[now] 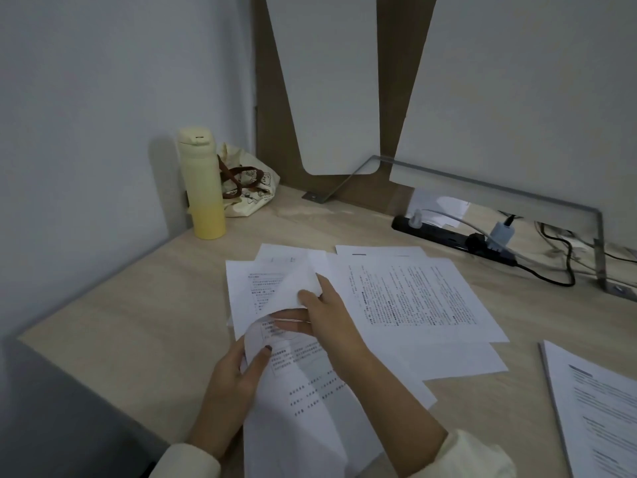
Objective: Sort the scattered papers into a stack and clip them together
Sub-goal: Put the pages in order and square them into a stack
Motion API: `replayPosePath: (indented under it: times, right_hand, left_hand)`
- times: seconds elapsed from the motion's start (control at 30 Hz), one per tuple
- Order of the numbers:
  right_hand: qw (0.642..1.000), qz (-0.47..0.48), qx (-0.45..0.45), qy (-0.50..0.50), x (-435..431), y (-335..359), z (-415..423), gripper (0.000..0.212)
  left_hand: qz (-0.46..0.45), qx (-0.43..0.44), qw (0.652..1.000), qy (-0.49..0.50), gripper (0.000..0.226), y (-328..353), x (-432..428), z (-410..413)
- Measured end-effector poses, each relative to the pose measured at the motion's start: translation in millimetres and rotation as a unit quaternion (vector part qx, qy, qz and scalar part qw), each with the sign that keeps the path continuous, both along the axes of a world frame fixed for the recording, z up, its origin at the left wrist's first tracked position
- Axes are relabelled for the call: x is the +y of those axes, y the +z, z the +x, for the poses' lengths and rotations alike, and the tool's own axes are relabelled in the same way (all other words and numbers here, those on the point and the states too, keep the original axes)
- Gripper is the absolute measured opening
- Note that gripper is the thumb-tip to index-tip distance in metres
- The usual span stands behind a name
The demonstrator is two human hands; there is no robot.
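The printed sheet [310, 426] runs off the bottom edge. The left hand [234, 384] grips its left side, thumb on top. Just beyond, the right hand [327, 322] pinches one curled sheet [293, 288], lifted off the loose papers [413, 298] spread on the desk [138, 305]; overlaps hide their number. A second pile [603, 408] is cut off at the right. Farthest stand one bottle [203, 188], one bag [251, 191] and one power strip [448, 236].
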State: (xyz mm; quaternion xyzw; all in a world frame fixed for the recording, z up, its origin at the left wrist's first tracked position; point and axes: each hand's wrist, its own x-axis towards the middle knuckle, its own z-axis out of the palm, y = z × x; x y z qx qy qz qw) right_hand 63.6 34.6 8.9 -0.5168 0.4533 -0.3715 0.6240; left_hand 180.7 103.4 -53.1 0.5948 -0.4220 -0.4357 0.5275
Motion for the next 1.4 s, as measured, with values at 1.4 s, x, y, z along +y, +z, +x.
replayPosePath:
  times: [1.4]
  right_hand:
    - [0.686, -0.334, 0.639, 0.103, -28, -41, -196, 0.05]
  left_hand:
    - [-0.009, -0.12, 0.988, 0.1, 0.034, -21, -25, 26]
